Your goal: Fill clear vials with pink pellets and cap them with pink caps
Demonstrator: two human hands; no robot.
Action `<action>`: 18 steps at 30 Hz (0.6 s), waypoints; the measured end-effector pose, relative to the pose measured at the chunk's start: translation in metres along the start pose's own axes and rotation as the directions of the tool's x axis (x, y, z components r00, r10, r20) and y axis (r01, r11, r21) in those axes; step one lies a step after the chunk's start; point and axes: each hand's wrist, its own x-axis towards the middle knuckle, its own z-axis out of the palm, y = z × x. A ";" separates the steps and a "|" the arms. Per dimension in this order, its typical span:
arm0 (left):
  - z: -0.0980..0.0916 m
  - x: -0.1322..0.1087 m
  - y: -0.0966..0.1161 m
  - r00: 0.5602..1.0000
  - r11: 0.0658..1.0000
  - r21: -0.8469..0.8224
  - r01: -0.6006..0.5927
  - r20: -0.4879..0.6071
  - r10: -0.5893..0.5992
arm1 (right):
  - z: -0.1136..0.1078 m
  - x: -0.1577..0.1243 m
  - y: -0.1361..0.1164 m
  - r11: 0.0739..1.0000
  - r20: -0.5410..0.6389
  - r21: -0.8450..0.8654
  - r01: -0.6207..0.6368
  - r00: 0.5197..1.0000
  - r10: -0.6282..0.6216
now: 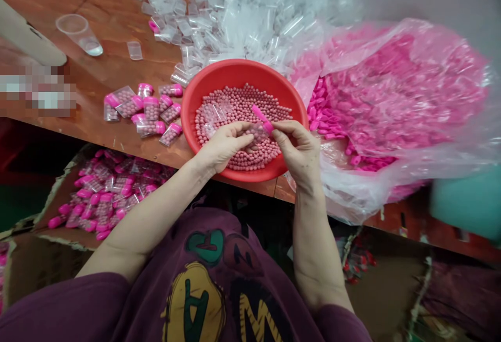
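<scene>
Over a red basin [245, 175] of small pink beads [250, 96], my two hands meet at one small clear container [258, 132] with beads in it. My left hand [225, 146] grips the container's body between thumb and fingers. My right hand [299, 149] is closed on a bright pink flip-top cap [263, 116] at the container's right end, and the cap's lid sticks up to the upper left. Fingers partly cover the joint between cap and container. Another clear container [217, 115] lies on the beads at the basin's left side.
Filled pink-capped containers [151, 107] lie left of the basin. More fill a cardboard box [58, 190] below the table edge. Behind is a heap of clear empty containers [235, 13]. A plastic bag of pink caps [410, 91] stands right. A clear cup [80, 34] lies tipped at upper left.
</scene>
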 end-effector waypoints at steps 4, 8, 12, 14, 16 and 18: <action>0.001 0.001 0.001 1.000 1.000 -0.027 0.015 -0.007 -0.015 | -0.001 0.000 -0.001 0.989 0.037 -0.098 0.107 0.994 -0.104; 0.001 0.002 0.002 0.998 0.992 -0.108 0.067 0.000 -0.068 | -0.001 0.002 0.003 0.935 0.057 -0.267 0.232 0.973 -0.224; 0.001 0.001 0.002 0.997 0.989 -0.126 0.077 -0.022 -0.080 | -0.001 0.002 0.011 0.895 -0.039 -0.379 0.237 0.962 -0.272; 0.001 0.001 0.002 0.997 0.989 -0.131 0.072 -0.022 -0.075 | 0.000 0.001 0.012 0.900 -0.090 -0.394 0.185 0.967 -0.238; 0.001 0.001 0.003 0.997 0.987 -0.142 0.068 -0.015 -0.071 | 0.001 0.001 0.012 0.926 -0.133 -0.357 0.121 0.975 -0.179; 0.001 0.001 0.004 0.997 0.986 -0.153 0.072 0.001 -0.072 | 0.004 0.001 0.010 0.964 -0.170 -0.259 0.058 0.980 -0.105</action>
